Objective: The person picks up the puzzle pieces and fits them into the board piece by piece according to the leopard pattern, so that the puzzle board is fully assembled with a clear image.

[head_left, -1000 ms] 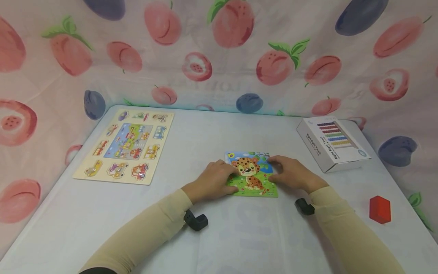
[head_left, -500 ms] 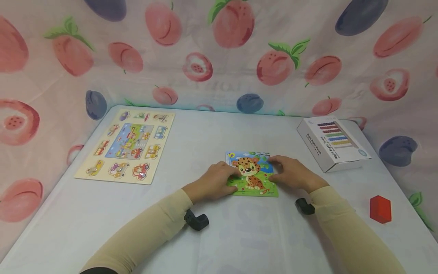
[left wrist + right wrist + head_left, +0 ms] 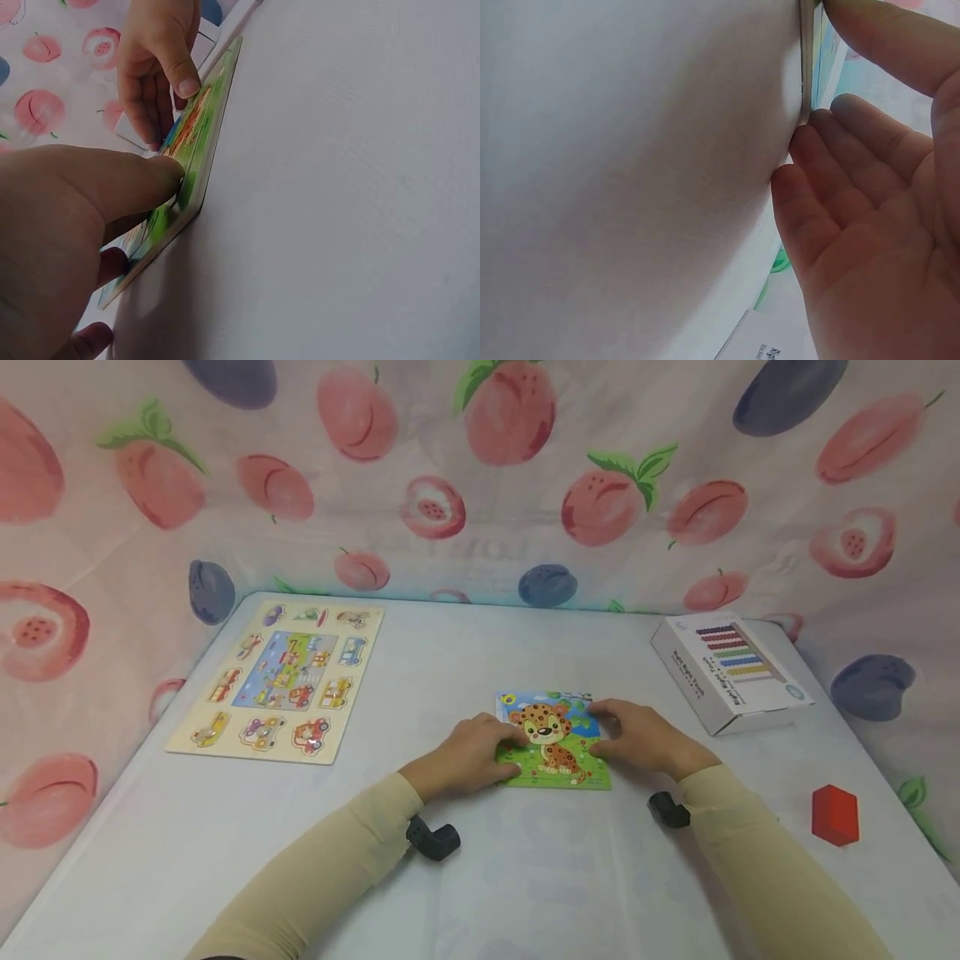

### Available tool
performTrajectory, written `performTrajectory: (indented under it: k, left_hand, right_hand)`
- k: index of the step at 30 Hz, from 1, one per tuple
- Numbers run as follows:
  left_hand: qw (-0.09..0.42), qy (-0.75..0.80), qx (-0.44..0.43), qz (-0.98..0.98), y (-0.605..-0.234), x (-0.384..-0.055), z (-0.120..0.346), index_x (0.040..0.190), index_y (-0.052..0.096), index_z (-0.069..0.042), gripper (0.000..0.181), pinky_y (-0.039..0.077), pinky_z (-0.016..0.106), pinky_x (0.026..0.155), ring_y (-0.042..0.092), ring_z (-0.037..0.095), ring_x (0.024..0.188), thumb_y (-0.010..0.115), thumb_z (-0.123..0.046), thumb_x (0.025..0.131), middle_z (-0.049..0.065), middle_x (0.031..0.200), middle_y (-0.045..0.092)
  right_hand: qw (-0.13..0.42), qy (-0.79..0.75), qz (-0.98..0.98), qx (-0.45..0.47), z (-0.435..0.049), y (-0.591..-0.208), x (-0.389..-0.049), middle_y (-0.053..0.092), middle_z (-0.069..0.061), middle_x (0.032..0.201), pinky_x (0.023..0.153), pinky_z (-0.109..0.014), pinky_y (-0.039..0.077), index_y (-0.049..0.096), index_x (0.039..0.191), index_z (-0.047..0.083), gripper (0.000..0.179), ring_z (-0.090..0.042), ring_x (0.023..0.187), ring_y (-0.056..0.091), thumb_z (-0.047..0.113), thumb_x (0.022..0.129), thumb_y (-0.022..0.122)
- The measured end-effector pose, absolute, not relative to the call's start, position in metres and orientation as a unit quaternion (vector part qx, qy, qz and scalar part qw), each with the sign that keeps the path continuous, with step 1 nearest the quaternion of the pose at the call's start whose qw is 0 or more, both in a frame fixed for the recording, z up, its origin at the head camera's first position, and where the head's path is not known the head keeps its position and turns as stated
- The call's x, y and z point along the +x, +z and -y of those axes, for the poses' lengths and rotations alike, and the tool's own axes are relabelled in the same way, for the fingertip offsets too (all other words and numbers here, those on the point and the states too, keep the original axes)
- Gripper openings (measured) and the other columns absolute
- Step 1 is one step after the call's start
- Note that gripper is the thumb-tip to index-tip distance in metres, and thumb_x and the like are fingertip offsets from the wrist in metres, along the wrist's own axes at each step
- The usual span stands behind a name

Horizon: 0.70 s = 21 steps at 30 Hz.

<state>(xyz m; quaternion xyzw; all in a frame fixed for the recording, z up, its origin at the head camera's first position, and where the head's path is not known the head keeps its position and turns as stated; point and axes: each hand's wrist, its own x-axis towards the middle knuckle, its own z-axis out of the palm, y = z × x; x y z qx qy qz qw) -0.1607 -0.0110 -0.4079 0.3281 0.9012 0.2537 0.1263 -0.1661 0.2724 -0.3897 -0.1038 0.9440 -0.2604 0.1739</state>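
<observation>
A square leopard picture puzzle [image 3: 553, 735] lies flat on the white table between both hands. In the head view my left hand [image 3: 468, 756] rests on its left side, thumb on the lower left part and fingers over the left edge. The left wrist view shows that thumb [image 3: 154, 180] on the puzzle's green area. At the right edge, my right hand [image 3: 645, 739] touches the puzzle with thumb and fingertips. Seen from the right wrist, its fingers [image 3: 855, 172] are lightly bent beside the thin edge. My left hand covers part of the picture's left side.
A wooden vehicle puzzle board [image 3: 273, 681] lies at the back left. To the back right stands a white box [image 3: 727, 672] with coloured rows pictured on it. A red block [image 3: 835, 815] sits near the right edge. A fruit-patterned curtain [image 3: 480, 485] hangs behind the table.
Both hands and the leopard puzzle stay nearly in place; the whole head view shifts only slightly.
</observation>
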Motion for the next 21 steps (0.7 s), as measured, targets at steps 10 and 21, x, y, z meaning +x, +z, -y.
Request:
performTrajectory:
  k: [10,21]
  left_hand:
    - [0.125,0.246,0.334,-0.901,-0.4068,-0.1707,0.0090,0.125,0.068,-0.013,0.035,0.039,0.041,0.103,0.053,0.019,0.116,0.073,-0.028,0.093,-0.002,0.120,0.067]
    - [0.120,0.265,0.336,-0.896,-0.4157,-0.1673,0.0110,0.120,0.071,-0.016,0.031,0.040,0.040,0.101,0.055,0.018,0.111,0.075,-0.026,0.091,-0.004,0.115,0.067]
  right_hand:
    - [0.177,-0.276,-0.941,-0.080,-0.2713,-0.3920,-0.1723,0.034,-0.019,0.157,0.114,-0.060,0.022,0.043,0.150,0.008,0.073,-0.043,0.145,0.024,0.028,0.088,0.077]
    - [0.183,-0.289,-0.935,-0.093,-0.2727,-0.3943,-0.1652,0.033,-0.022,0.157,0.115,-0.059,0.020,0.041,0.150,0.004,0.074,-0.044,0.146,0.022,0.027,0.089,0.076]
